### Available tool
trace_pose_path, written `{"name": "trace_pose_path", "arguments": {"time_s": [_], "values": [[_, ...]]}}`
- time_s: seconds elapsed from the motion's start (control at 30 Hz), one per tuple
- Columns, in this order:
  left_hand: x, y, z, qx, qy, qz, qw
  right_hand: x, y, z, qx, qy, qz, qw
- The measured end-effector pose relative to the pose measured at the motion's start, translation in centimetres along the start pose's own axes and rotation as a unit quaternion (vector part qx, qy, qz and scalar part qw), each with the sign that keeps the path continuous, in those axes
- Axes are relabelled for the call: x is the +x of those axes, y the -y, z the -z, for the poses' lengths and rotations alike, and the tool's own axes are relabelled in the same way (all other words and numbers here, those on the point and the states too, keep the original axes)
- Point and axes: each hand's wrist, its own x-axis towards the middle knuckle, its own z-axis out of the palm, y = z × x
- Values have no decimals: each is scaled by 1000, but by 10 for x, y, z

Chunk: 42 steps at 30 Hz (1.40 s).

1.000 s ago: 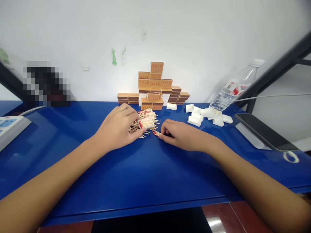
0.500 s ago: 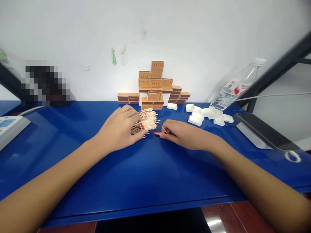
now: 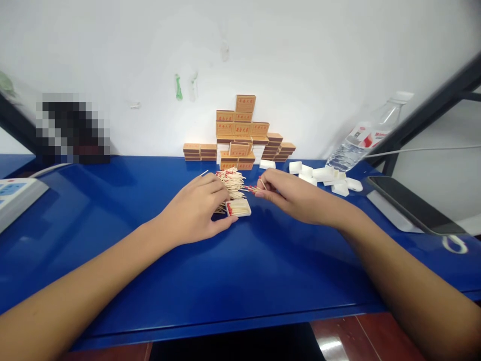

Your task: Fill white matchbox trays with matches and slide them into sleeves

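Note:
My left hand (image 3: 203, 208) grips a small white matchbox tray (image 3: 246, 214), thumb along its near side and fingers at its left end. Several red-tipped matches (image 3: 237, 208) lie inside that tray. Between the thumb and fingers of my right hand (image 3: 283, 193) is a small bunch of matches (image 3: 253, 189), red heads showing to the left. Just behind the tray is a heap of loose matches (image 3: 232, 181), partly covered by my left hand.
Stacked matchboxes (image 3: 242, 129) stand against the wall. White empty trays (image 3: 323, 174) lie at the right, near a tilted water bottle (image 3: 349, 143) and a dark phone-like slab (image 3: 409, 203). A white device (image 3: 22, 198) sits on the blue table (image 3: 225, 286) at the left.
My left hand has brought the tray nearer and slightly right, off the heap. My right hand has moved away from me and a little right, still pinching matches.

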Motion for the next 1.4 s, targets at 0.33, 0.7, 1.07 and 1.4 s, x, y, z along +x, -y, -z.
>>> {"name": "trace_pose_path", "arguments": {"time_s": [0.33, 0.7, 1.07, 1.4], "values": [[0, -5, -2, -22, 18, -7, 1000, -1, 22, -20, -7, 70, 41, 997], [-1, -5, -3, -24, 27, -7, 999, 1, 16, -17, 2, 68, 52, 996], [0, -5, -3, -30, 0, -7, 1000, 2, 18, -14, -33, 11, 34, 999], [0, -6, -2, -16, -36, 25, 999, 2, 20, -16, -139, -4, -38, 990]]}}
